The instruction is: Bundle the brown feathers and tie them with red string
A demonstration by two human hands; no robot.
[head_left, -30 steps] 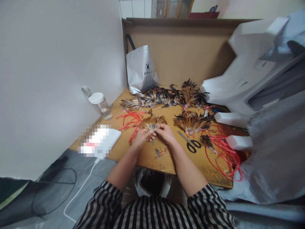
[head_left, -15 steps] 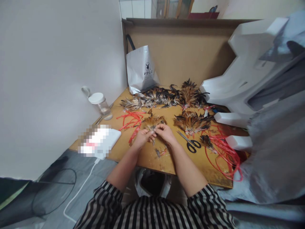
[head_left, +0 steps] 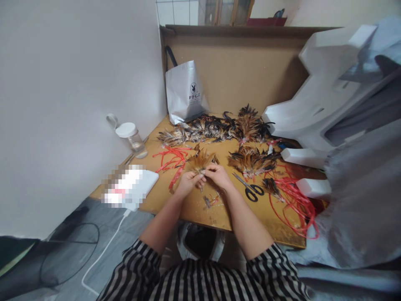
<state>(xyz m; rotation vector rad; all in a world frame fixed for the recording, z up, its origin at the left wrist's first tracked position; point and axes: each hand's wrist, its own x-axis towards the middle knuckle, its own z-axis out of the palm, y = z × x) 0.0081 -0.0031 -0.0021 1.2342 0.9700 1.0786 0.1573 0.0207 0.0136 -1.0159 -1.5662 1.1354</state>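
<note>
Between my hands, over the middle of the wooden table [head_left: 191, 207], is a fanned bunch of brown feathers [head_left: 200, 160]. My left hand [head_left: 190, 183] pinches its base from the left. From the right, my right hand [head_left: 216, 175] closes its fingertips on the same base. The exact grip is partly hidden by the fingers. A few feather scraps [head_left: 211, 201] lie on the table just below the hands. Black-handled scissors [head_left: 250, 189] rest to the right of my right hand, blades partly apart. Red plastic strips [head_left: 172, 159] lie to the left of the bunch.
Feather heaps [head_left: 206, 127] line the back, with another feather bundle [head_left: 252, 161] at right. More red strips [head_left: 297, 200] tangle near white foam [head_left: 313, 188]. A silver bag [head_left: 184, 92], a lidded jar [head_left: 133, 140] and a blurred-out white device [head_left: 150, 184] stand left.
The brown feathers now stand up more and fan wider between my fingers. Both hands stay in nearly the same place.
</note>
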